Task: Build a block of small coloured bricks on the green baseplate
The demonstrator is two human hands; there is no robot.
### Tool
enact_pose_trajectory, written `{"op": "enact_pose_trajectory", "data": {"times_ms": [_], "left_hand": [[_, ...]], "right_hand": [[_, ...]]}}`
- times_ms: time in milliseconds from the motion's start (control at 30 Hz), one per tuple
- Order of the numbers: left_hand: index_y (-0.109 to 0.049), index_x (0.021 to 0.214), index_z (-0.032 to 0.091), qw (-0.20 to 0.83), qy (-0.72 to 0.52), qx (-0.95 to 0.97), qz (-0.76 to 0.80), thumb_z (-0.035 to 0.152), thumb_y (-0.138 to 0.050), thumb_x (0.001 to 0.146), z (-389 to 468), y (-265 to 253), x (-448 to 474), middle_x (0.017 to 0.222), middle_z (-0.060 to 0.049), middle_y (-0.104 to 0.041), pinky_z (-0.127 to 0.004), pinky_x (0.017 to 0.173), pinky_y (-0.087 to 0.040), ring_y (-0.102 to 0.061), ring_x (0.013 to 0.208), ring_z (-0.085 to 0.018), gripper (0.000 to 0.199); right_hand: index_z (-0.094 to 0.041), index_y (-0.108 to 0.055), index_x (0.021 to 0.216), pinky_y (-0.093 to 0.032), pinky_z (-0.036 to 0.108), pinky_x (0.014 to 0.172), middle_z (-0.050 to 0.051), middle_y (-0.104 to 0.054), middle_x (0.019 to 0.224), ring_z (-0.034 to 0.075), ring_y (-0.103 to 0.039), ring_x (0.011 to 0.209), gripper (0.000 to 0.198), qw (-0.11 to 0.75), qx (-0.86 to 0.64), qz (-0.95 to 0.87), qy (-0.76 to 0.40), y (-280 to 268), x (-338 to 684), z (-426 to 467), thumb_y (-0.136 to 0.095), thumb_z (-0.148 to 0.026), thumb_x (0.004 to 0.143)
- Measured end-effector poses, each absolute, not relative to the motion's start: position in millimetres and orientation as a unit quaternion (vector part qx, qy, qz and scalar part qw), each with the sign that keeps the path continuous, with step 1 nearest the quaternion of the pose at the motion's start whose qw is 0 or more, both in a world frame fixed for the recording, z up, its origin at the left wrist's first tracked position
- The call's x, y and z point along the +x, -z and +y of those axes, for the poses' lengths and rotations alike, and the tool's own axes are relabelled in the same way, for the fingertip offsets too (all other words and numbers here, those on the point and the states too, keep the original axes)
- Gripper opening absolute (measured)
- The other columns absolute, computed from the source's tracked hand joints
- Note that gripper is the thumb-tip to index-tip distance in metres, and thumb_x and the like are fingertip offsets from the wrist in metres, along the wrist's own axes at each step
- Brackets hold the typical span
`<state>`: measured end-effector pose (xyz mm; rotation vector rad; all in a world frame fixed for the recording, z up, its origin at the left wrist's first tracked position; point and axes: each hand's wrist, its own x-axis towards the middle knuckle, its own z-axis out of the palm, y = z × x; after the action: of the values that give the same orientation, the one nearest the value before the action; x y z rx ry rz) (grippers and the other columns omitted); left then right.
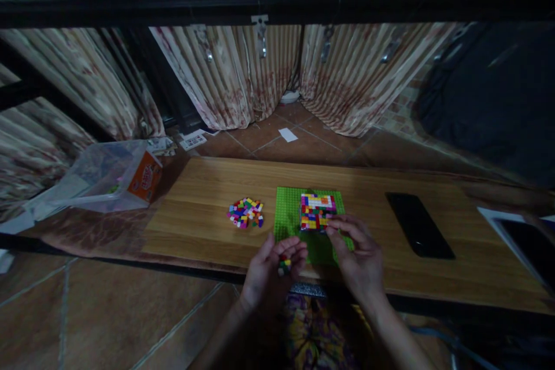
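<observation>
A green studded baseplate (286,208) lies on the wooden tabletop, bearing a low, multicoloured block of toy bricks (318,202). Cupped with its palm up, my left hand (273,266) holds several small toy bricks (284,265), with green, yellow, red and white among them. It is just in front of the baseplate's near edge. My right hand (358,245) reaches over the plate's right side, thumb and forefinger pinched on a toy brick at the block's near right corner. The fingertips largely hide that brick. A loose pile of mixed toy bricks (245,212) lies left of the baseplate.
A black phone-like slab (418,225) lies on the wooden board (195,185) to the right. Beyond it is a white-edged dark device (520,243). A clear plastic bin (108,179) with an orange label stands at the left. Curtains and a dark metal bar (303,6) are behind.
</observation>
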<state>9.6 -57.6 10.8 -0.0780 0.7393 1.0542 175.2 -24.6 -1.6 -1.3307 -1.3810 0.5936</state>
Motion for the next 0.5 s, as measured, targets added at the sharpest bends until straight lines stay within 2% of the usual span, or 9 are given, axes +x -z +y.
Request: {"op": "enact_pose_trajectory", "data": {"times_ms": [100, 200, 333, 500], "left_hand": [[-0.066, 0.095, 0.008, 0.812, -0.492, -0.03, 0.313, 0.053, -0.046, 0.084, -58, -12, 8, 0.098, -0.014, -0.064, -0.03, 0.087, -0.044, -0.06, 0.09, -0.02, 0.05], [-0.065, 0.097, 0.01, 0.818, -0.485, -0.013, 0.31, 0.056, -0.047, 0.082, -59, -14, 9, 0.091, -0.012, -0.064, -0.028, 0.079, -0.045, -0.059, 0.084, -0.019, 0.051], [-0.065, 0.096, 0.012, 0.826, -0.475, 0.006, 0.303, 0.056, -0.046, 0.083, -61, -15, 10, 0.089, -0.01, -0.064, -0.026, 0.072, -0.044, -0.058, 0.08, -0.017, 0.05], [-0.065, 0.098, 0.011, 0.822, -0.476, 0.01, 0.311, 0.054, -0.051, 0.081, -62, -14, 11, 0.09, -0.009, -0.062, -0.024, 0.072, -0.043, -0.057, 0.078, -0.016, 0.048]], "right_hand": [[-0.026, -0.069, 0.093, -0.049, 0.035, 0.083, 0.005, -0.063, 0.101, 0.02, -0.059, 0.098, 0.015, 0.443, -0.502, -0.676, -0.308, -12, 166, -48, -0.056, -0.029, 0.084], [-0.029, -0.065, 0.105, -0.049, 0.037, 0.084, 0.005, -0.06, 0.108, 0.021, -0.056, 0.102, 0.022, 0.359, -0.464, -0.749, -0.309, -21, 158, -63, -0.051, -0.024, 0.088], [-0.031, -0.06, 0.115, -0.049, 0.041, 0.083, 0.005, -0.06, 0.11, 0.023, -0.054, 0.102, 0.031, 0.32, -0.442, -0.803, -0.241, -22, 151, -66, -0.051, -0.02, 0.088], [-0.029, -0.062, 0.113, -0.048, 0.041, 0.079, 0.006, -0.061, 0.107, 0.024, -0.055, 0.098, 0.029, 0.297, -0.454, -0.816, -0.199, -16, 146, -66, -0.052, -0.021, 0.087]]}}
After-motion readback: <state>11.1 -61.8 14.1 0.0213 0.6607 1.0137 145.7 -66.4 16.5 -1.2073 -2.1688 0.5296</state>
